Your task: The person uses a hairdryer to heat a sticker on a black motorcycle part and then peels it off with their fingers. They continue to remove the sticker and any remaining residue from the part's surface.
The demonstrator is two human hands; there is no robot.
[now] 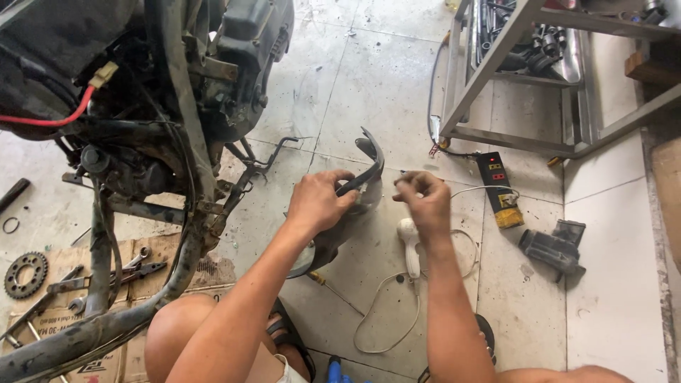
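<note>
The left hand grips a black plastic cover standing on the tiled floor. The right hand, just beside it, is closed with fingertips pinched; what they hold is too small to tell. A white tool and cable lie below, a power strip to the right, and a stripped motorcycle frame to the left.

Repair workshop: stripped motorcycle frame, sprocket, tool rack, tiled floor.

A stripped motorcycle frame fills the left of the frame, a sprocket lies lower left, a power strip right of centre, and a metal rack stands upper right.
</note>
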